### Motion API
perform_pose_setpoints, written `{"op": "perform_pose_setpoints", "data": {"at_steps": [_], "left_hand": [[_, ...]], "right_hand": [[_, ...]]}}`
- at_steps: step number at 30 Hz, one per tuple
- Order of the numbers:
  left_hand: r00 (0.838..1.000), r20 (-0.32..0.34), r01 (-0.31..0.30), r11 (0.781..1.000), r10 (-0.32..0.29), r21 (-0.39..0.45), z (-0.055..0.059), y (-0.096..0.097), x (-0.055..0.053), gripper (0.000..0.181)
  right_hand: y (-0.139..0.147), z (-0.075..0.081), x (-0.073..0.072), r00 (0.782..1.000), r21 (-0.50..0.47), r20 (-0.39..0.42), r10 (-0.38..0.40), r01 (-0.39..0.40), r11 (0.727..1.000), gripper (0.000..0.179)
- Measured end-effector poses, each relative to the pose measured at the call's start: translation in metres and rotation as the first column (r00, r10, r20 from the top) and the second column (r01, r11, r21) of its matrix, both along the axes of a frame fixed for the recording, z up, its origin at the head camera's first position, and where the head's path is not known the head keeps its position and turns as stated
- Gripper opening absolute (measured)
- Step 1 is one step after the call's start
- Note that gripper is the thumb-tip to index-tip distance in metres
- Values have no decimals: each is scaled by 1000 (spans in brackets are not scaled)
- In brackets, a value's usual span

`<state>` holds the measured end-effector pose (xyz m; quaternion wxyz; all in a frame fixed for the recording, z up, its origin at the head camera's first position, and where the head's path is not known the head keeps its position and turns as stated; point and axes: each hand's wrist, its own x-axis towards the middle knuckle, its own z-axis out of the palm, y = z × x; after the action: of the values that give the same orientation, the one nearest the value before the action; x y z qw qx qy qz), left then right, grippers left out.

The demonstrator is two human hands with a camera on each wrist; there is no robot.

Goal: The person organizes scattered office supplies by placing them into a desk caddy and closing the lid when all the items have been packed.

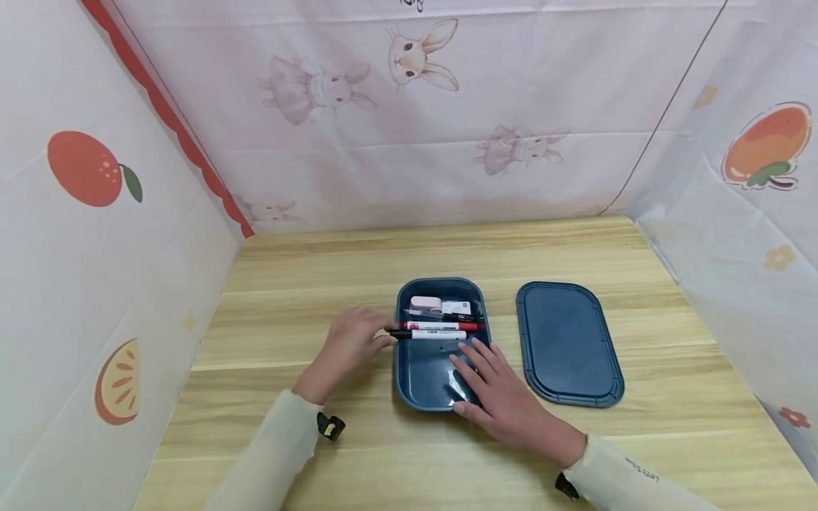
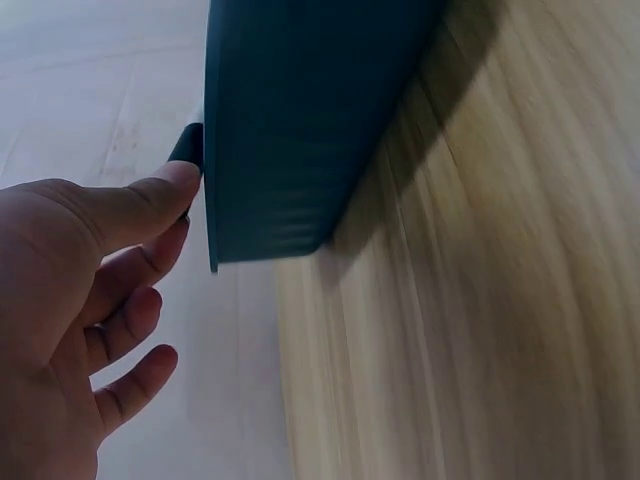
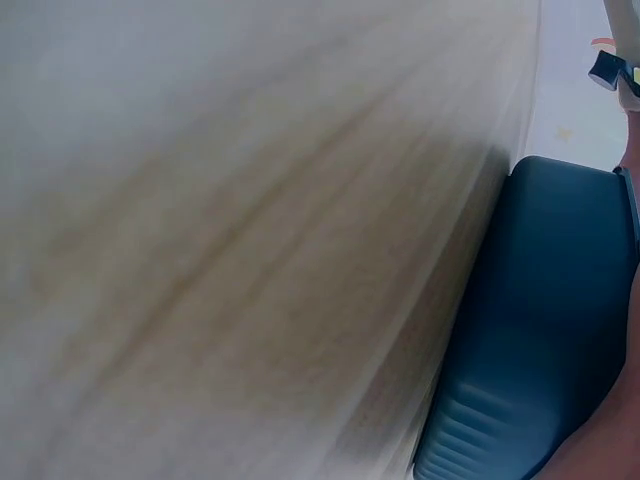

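A dark blue box (image 1: 424, 369) lies open in the middle of the table. My left hand (image 1: 354, 341) pinches the black cap end of a white-barrelled marker (image 1: 441, 334) at the box's left rim. In the left wrist view, thumb and forefinger hold the dark cap (image 2: 187, 145) just past the rim. A red-capped marker (image 1: 431, 326) lies alongside, behind it. My right hand (image 1: 501, 397) rests over the right wall of the box, fingers spread and reaching inside. Farther back in the box are a dark pen (image 1: 456, 317), a pinkish-white rounded block (image 1: 424, 303) and a small white block (image 1: 456, 307).
To the right of the box a dark blue lid (image 1: 569, 344) lies flat on the wooden table (image 1: 287, 284). Printed cloth walls (image 1: 434, 184) stand at the back and on both sides.
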<state>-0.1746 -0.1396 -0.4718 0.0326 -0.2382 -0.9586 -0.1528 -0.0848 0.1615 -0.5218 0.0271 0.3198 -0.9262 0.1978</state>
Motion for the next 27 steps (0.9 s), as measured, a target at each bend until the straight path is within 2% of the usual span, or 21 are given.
{"op": "perform_pose_setpoints", "data": {"at_steps": [8, 16, 21, 27], "left_hand": [[1000, 26, 16, 998, -15, -62, 2, 19, -11, 20], [998, 29, 51, 994, -49, -97, 1, 32, -15, 20], [999, 0, 40, 990, -40, -138, -3, 35, -17, 19], [1000, 17, 25, 984, -22, -179, -4, 39, -20, 19]], "right_hand": [[1, -1, -1, 1000, 0, 12, -7, 7, 1000, 71], [0, -1, -1, 1000, 7, 17, -9, 9, 1000, 70], [-1, -1, -1, 1000, 5, 8, -9, 9, 1000, 70], [0, -1, -1, 1000, -7, 3, -10, 10, 1000, 70]]}}
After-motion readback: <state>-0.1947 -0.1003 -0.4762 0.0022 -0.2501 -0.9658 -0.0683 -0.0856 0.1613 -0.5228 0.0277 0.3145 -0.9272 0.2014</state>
